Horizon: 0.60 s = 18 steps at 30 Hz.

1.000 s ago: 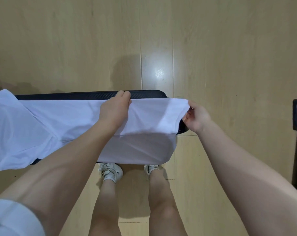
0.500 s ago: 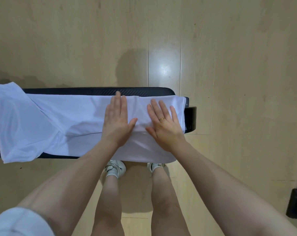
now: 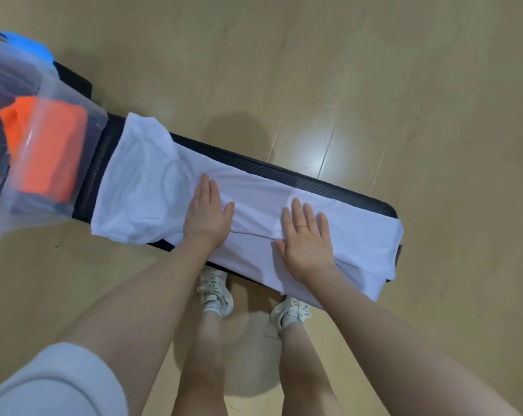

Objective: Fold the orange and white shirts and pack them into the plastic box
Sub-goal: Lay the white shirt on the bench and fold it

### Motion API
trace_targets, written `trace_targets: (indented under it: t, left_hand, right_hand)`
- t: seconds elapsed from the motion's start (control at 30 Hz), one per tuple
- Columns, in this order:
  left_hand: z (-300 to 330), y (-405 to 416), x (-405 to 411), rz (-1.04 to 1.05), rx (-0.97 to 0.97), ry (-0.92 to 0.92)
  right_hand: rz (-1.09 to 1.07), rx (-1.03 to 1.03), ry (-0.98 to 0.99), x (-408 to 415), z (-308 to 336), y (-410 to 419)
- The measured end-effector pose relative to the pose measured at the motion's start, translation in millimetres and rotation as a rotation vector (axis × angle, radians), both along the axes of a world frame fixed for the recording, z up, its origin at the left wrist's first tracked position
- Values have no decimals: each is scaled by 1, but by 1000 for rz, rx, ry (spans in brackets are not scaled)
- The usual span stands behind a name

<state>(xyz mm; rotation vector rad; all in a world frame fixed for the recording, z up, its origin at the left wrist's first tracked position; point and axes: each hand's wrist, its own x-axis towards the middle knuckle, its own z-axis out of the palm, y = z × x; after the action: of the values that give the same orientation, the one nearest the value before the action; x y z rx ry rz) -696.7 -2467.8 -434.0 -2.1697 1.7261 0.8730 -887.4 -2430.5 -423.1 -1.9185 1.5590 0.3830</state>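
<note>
A white shirt (image 3: 152,190) lies folded lengthwise along a black padded bench (image 3: 329,183), its collar end toward the left. My left hand (image 3: 207,216) presses flat on the shirt's middle with straight fingers. My right hand (image 3: 306,238), a ring on one finger, lies flat on the shirt further right. The shirt's right end hangs over the bench's near edge. At the far left stands a clear plastic box (image 3: 59,94) on the bench, with a folded orange shirt (image 3: 50,154) inside it.
Light wooden floor surrounds the bench. My legs and white sneakers (image 3: 215,291) stand right at the bench's near side. Dark items lie in the box beside the orange shirt. A blue part (image 3: 29,49) shows at the box's far corner.
The view has swung left, bringing the plastic box with the orange shirt into sight. Both hands stay flat on the white shirt and have spread further apart along it.
</note>
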Motion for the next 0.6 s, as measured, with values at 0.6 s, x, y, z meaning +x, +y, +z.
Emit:
trace_targets:
  t: [0.6]
  left_hand:
    - [11,43,176,-84,-128,168]
  right_hand:
    - [-376,-12,-259,243,5,-138]
